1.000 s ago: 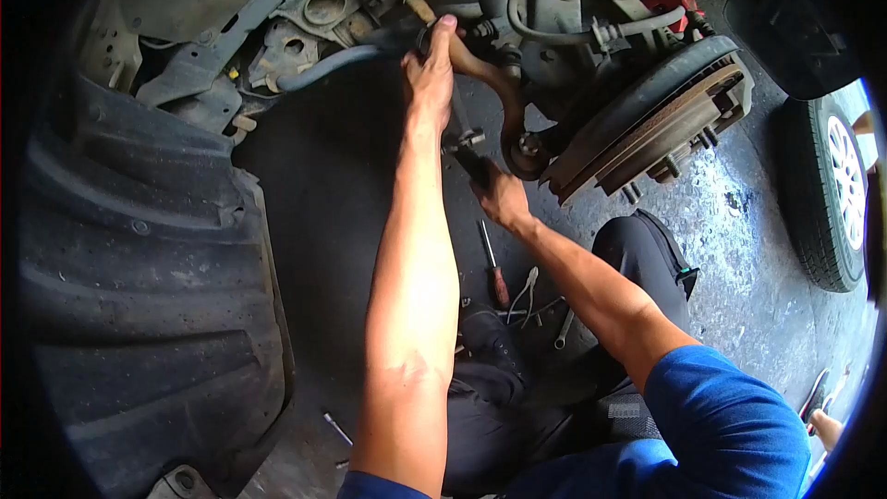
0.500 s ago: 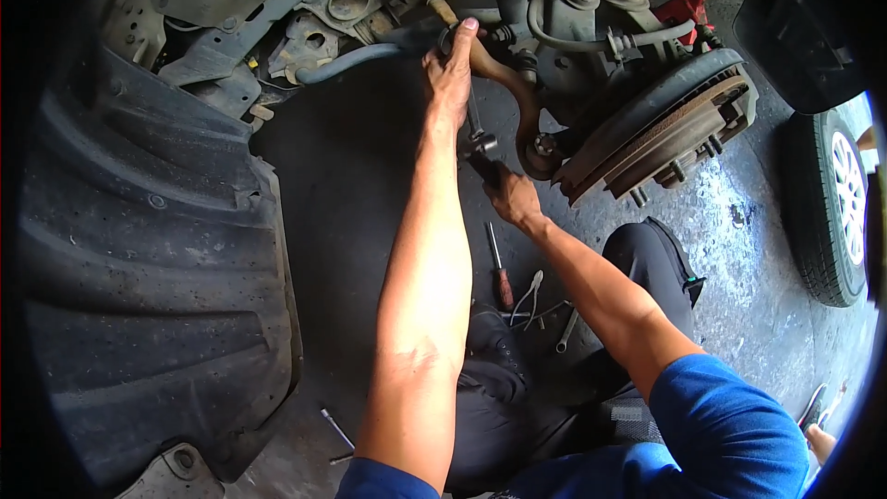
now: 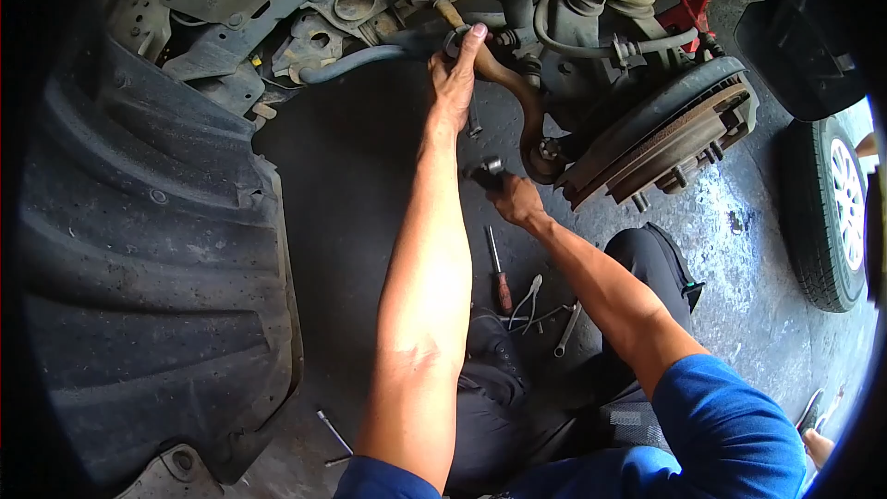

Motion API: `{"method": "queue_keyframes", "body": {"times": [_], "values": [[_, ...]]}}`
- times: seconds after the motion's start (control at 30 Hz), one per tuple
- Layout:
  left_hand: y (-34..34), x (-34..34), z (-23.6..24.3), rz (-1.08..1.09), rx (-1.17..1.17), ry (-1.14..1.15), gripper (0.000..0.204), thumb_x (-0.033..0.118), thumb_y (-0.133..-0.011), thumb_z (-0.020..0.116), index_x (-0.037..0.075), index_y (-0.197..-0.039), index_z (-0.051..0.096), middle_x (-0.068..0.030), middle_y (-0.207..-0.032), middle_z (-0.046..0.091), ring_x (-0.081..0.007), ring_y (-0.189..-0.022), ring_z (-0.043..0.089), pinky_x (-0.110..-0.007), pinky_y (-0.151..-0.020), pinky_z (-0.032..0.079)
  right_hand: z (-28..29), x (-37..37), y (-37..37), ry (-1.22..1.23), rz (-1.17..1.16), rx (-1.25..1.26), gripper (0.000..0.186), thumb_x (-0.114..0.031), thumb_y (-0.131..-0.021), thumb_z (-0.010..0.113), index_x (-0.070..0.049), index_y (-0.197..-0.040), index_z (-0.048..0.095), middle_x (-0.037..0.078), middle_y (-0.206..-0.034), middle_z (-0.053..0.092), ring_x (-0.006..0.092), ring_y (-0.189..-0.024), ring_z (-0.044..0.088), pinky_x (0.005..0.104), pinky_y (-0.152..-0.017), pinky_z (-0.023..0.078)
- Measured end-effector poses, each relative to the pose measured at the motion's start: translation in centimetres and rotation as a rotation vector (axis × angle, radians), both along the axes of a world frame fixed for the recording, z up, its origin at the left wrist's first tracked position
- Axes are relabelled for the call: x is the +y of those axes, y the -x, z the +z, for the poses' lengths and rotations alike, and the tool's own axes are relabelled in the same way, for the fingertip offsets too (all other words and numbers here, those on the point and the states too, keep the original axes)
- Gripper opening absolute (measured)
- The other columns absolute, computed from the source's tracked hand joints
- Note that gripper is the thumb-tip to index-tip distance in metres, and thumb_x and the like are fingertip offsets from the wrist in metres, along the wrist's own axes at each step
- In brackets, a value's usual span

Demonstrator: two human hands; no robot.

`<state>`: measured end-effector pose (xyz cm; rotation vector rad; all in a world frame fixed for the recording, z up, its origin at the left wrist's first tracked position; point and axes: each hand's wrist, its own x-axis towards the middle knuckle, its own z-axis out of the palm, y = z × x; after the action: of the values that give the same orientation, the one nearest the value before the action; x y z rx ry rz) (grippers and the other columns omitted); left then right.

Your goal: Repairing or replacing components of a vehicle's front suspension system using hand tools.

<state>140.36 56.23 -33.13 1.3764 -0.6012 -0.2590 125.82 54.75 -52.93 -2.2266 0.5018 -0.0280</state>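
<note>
My left hand [image 3: 453,83] is closed around a wrench at the rusty steering tie rod [image 3: 447,11], thumb pointing up. The wrench's lower end [image 3: 474,122] sticks out below the palm; most of the tool is hidden by my fingers. Lower and to the right, my right hand [image 3: 519,200] grips a hammer [image 3: 490,166], its dark head a short gap below the wrench end. Right of my left hand, the curved, rusty tie rod end [image 3: 525,97] runs down to a nut [image 3: 549,148] beside the brake disc [image 3: 665,139].
On the floor lie a red-handled screwdriver [image 3: 503,291], pliers [image 3: 529,300], a wrench [image 3: 568,331] and a metal bar tool [image 3: 333,432]. A black wheel-arch liner [image 3: 157,259] fills the left. A red stand [image 3: 686,11] and a wheel [image 3: 827,212] are at right.
The hammer head has come away from the wrench's lower end, leaving a gap. My left hand keeps its grip at the tie rod.
</note>
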Motion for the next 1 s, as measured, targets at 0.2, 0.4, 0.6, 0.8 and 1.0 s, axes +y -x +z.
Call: {"method": "queue_keyframes", "body": {"times": [0.2, 0.4, 0.6, 0.8, 1.0], "values": [[-0.1, -0.3, 0.0, -0.023, 0.006, -0.035, 0.050, 0.048, -0.083, 0.075, 0.000, -0.097, 0.073, -0.0056, -0.097, 0.067, -0.0156, -0.094, 0.059, -0.033, -0.090, 0.045, 0.3, 1.0, -2.1, 0.200, -0.338, -0.528, 0.047, -0.029, -0.088, 0.066, -0.001, -0.124, 0.055, 0.028, -0.112, 0.065, 0.0447, -0.104, 0.063, 0.0488, -0.090, 0.050], [-3.5, 1.2, -2.0, 0.158, -0.013, -0.099, 0.047, 0.046, -0.082, 0.076, 0.002, -0.098, 0.074, -0.0063, -0.099, 0.068, -0.0157, -0.096, 0.059, -0.034, -0.092, 0.045, 1.0, 2.8, 1.3, 0.019, -0.207, -0.313, 0.050, -0.029, -0.086, 0.066, -0.003, -0.127, 0.054, 0.028, -0.112, 0.065, 0.0443, -0.106, 0.062, 0.0487, -0.091, 0.050], [-1.6, -1.1, -0.4, 0.103, 0.027, -0.045, 0.050, 0.044, -0.078, 0.079, 0.000, -0.101, 0.070, -0.0080, -0.105, 0.065, -0.0172, -0.098, 0.059, -0.034, -0.090, 0.047, -1.0, -1.0, 1.7, -0.079, -0.023, 0.155, 0.049, -0.030, -0.085, 0.065, -0.002, -0.125, 0.059, 0.031, -0.104, 0.067, 0.0447, -0.101, 0.065, 0.0488, -0.085, 0.053], [0.6, -0.9, 1.0, -0.020, 0.130, 0.009, 0.050, 0.043, -0.077, 0.079, 0.000, -0.101, 0.069, -0.0080, -0.103, 0.064, -0.0172, -0.100, 0.057, -0.034, -0.086, 0.047, 0.4, 0.5, -0.8, 0.086, -0.117, -0.150, 0.043, -0.030, -0.087, 0.065, 0.002, -0.116, 0.061, 0.029, -0.101, 0.068, 0.0447, -0.099, 0.064, 0.0507, -0.087, 0.051], [-0.2, 0.8, 0.6, 0.035, 0.048, -0.021, 0.042, 0.042, -0.083, 0.072, 0.001, -0.093, 0.073, -0.0056, -0.094, 0.067, -0.0161, -0.090, 0.059, -0.033, -0.084, 0.047, 2.1, 2.5, -0.5, -0.013, -0.060, -0.121, 0.050, -0.028, -0.087, 0.065, -0.003, -0.128, 0.051, 0.029, -0.109, 0.065, 0.0457, -0.104, 0.062, 0.0532, -0.089, 0.050]]}}
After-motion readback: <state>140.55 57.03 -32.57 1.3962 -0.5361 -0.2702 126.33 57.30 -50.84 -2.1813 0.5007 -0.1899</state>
